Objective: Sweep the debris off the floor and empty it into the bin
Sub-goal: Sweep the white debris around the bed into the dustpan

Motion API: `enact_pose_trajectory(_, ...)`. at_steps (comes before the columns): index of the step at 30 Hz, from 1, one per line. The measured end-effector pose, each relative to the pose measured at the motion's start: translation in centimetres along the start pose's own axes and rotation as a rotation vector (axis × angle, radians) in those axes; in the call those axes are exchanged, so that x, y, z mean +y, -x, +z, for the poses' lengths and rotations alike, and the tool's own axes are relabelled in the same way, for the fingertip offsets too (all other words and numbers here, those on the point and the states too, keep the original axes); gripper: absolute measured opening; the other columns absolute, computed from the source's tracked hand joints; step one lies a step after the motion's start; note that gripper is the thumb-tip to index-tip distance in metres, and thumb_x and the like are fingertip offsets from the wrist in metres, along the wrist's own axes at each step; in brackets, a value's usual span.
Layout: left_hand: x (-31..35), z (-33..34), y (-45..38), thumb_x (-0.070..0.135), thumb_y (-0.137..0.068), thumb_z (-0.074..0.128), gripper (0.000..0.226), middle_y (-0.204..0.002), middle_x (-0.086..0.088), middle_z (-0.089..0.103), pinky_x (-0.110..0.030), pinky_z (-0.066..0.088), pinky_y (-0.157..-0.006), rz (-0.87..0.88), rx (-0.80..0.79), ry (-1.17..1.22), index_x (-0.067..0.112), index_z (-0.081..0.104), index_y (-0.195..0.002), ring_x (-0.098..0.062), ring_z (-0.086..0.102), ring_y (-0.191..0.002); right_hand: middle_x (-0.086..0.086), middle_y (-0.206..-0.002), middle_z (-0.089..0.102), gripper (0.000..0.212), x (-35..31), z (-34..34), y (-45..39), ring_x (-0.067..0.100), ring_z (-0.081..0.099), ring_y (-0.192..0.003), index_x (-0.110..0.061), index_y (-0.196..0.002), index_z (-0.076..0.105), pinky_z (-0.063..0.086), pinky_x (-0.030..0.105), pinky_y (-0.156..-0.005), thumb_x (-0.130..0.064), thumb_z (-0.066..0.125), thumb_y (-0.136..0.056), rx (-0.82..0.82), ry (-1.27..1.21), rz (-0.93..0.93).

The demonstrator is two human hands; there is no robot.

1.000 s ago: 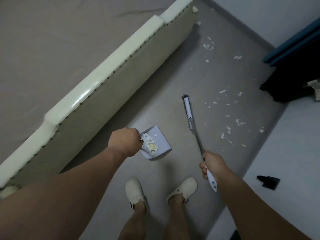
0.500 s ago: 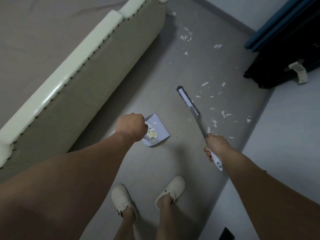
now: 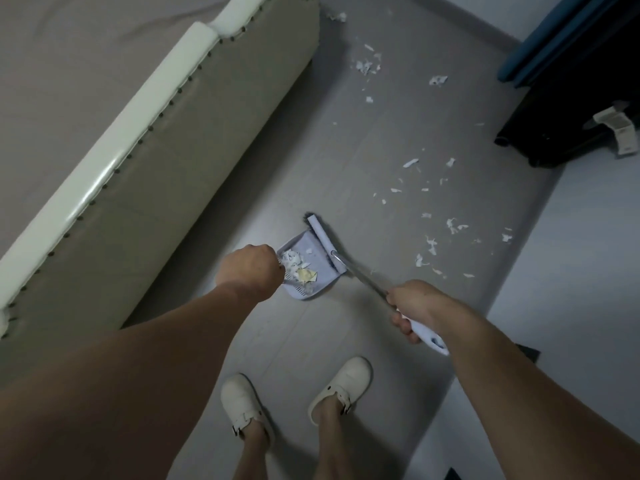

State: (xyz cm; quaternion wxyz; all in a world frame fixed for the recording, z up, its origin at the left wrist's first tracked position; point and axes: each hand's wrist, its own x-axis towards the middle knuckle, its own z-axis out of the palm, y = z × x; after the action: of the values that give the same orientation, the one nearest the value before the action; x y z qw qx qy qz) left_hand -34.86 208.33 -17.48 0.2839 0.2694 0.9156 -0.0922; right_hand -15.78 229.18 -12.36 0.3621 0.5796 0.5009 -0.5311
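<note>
My left hand (image 3: pixel 250 269) grips the handle of a pale lilac dustpan (image 3: pixel 317 275) held low over the grey floor, with white and yellowish scraps (image 3: pixel 300 270) piled inside. My right hand (image 3: pixel 414 308) is closed on the white grip of a long-handled broom (image 3: pixel 323 242). The broom's lilac head lies against the pan's right edge. White paper debris (image 3: pixel 431 242) is scattered on the floor to the right of the pan. More debris (image 3: pixel 367 65) lies farther off near the wall. No bin is in sight.
A cream bed frame (image 3: pixel 138 143) with a studded edge runs along the left. A dark suitcase (image 3: pixel 568 109) sits at the upper right by a blue object (image 3: pixel 554 32). My feet in white clogs (image 3: pixel 341 389) stand just below the pan.
The broom head has swung left from the open floor to the dustpan's right edge. My right hand followed it inward. The view has shifted forward along the bed.
</note>
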Motion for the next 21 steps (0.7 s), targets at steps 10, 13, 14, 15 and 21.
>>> enact_pose_trajectory(10, 1.7, 0.3, 0.4, 0.033, -0.091, 0.045, 0.022, -0.081, 0.0, 0.065, -0.031, 0.048, -0.062, 0.003, 0.018, -0.027, 0.02, 0.062, -0.084, -0.024, 0.06, -0.071, 0.006, -0.067, 0.056, 0.011, -1.9, -0.3, -2.0, 0.018, 0.048, -0.052, -0.002, -0.091, 0.071, 0.044, 0.022, -0.058, -0.003, 0.065, -0.082, 0.097, 0.801, -0.096)
enact_pose_trajectory(13, 1.1, 0.1, 0.3, 0.034, -0.092, 0.044, 0.025, -0.079, 0.002, 0.065, -0.031, 0.052, -0.065, 0.003, 0.017, -0.043, 0.022, 0.065, -0.086, -0.021, 0.06, -0.07, 0.01, -0.06, 0.046, 0.023, -0.2, 0.2, -2.4, 0.019, 0.034, -0.047, 0.0, -0.098, 0.068, 0.033, 0.023, -0.054, -0.001, 0.046, -0.089, -0.012, 0.354, -0.035)
enact_pose_trajectory(14, 0.7, 0.1, 0.3, 0.034, -0.093, 0.044, 0.026, -0.076, 0.003, 0.063, -0.031, 0.053, -0.065, 0.005, 0.012, -0.049, 0.022, 0.066, -0.086, -0.02, 0.059, -0.068, 0.011, -0.063, 0.044, 0.033, 1.0, 0.2, -2.1, 0.018, 0.032, -0.049, -0.004, -0.113, 0.064, 0.03, 0.025, -0.053, 0.0, 0.039, -0.091, -0.011, 0.185, -0.032)
enact_pose_trajectory(15, 0.5, 0.1, 0.3, 0.034, -0.093, 0.044, 0.026, -0.075, 0.004, 0.062, -0.032, 0.054, -0.065, 0.009, 0.01, -0.053, 0.023, 0.066, -0.086, -0.019, 0.059, -0.067, 0.012, -0.065, 0.044, 0.042, 2.1, 0.0, -1.5, 0.017, 0.032, -0.049, -0.011, -0.127, 0.059, 0.027, 0.025, -0.05, 0.0, 0.036, -0.093, -0.002, 0.082, -0.038)
enact_pose_trajectory(21, -0.8, -0.3, 0.2, 0.034, -0.091, 0.044, 0.026, -0.075, 0.005, 0.063, -0.031, 0.055, -0.065, 0.042, 0.008, -0.037, 0.023, 0.067, -0.087, -0.019, 0.06, -0.068, 0.007, -0.061, 0.04, 0.052, 7.9, -2.1, 1.3, 0.014, 0.029, -0.037, -0.037, -0.141, 0.048, 0.023, 0.017, -0.044, -0.016, 0.033, -0.095, 0.11, -0.261, -0.068)
